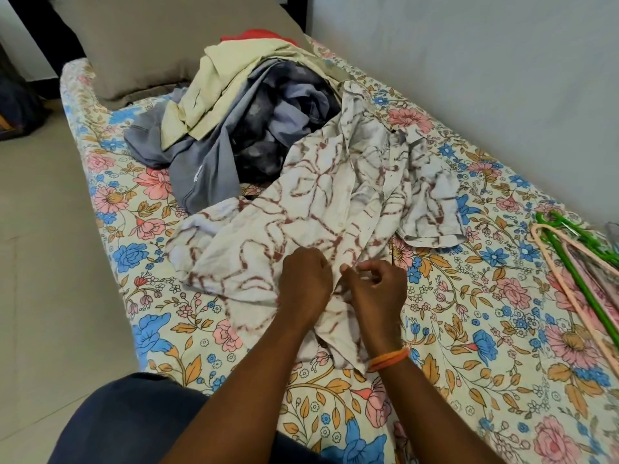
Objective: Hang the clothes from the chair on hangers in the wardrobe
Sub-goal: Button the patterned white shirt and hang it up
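White patterned shirt (pixel 338 209) being worked at its front edge on a bed (pixel 469 329).

The shirt is spread over the floral sheet, and its button placket is pinched by the curled fingers of the left hand (pixel 303 283) and the right hand (pixel 375 289), set close together. A heap of clothes (pixel 241 122) is piled behind it; green and pink hangers (pixel 576 259) are laid at the right.

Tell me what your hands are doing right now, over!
Left hand and right hand both pinching the patterned shirt at its button strip. Shirt flat on the bed. Hangers lying to the right, untouched.
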`<state>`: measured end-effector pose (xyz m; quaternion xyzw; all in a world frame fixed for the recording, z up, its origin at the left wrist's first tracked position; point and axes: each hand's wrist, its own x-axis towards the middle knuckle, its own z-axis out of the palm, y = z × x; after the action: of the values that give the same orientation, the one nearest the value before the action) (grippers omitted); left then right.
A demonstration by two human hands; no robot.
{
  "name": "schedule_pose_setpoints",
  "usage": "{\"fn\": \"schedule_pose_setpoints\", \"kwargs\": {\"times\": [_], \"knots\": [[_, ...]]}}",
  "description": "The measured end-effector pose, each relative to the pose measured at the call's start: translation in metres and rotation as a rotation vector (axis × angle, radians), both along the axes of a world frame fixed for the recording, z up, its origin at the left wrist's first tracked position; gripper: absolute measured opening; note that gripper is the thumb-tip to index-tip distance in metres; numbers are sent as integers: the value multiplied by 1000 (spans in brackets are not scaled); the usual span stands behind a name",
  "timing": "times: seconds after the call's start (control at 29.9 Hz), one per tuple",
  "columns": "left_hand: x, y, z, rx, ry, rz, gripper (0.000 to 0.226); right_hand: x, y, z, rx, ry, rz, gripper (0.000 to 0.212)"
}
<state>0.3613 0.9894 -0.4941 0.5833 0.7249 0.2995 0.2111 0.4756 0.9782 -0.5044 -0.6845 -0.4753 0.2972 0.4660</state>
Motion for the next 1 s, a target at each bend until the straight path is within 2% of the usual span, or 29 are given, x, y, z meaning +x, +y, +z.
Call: {"fn": "schedule_pose_setpoints", "kwargs": {"times": [0.07,0.17,0.23,0.3,0.47,0.57,0.64,0.77,0.84,1.0], "knots": [[-1,3,-1,-33,-31,16,24,-2,2,-3,-42,-28,34,28],[-3,6,-2,-79,-86,5,24,-4,2,8,-93,77,58,22],[-7,8,1,-108,-215,-12,18,-3,4,12,-114,203,19,18],[-10,6,6,-117,-348,-11,14,-4,5,12,-94,239,-12,22],[-8,-1,14,-60,-407,-14,14,-14,2,9,106,-129,37,7],[-5,-6,20,-66,-321,-69,18,-19,-1,15,177,-316,62,16],[-5,-8,23,-49,-349,-67,18,-16,1,16,165,-388,83,19],[-8,-10,27,-22,-417,-54,16,-1,12,14,149,-315,97,8],[-8,-11,27,-14,-404,-63,15,2,11,14,157,-263,136,10],[-4,-13,25,-10,-405,-30,16,-8,-3,18,98,-12,163,6]]}}
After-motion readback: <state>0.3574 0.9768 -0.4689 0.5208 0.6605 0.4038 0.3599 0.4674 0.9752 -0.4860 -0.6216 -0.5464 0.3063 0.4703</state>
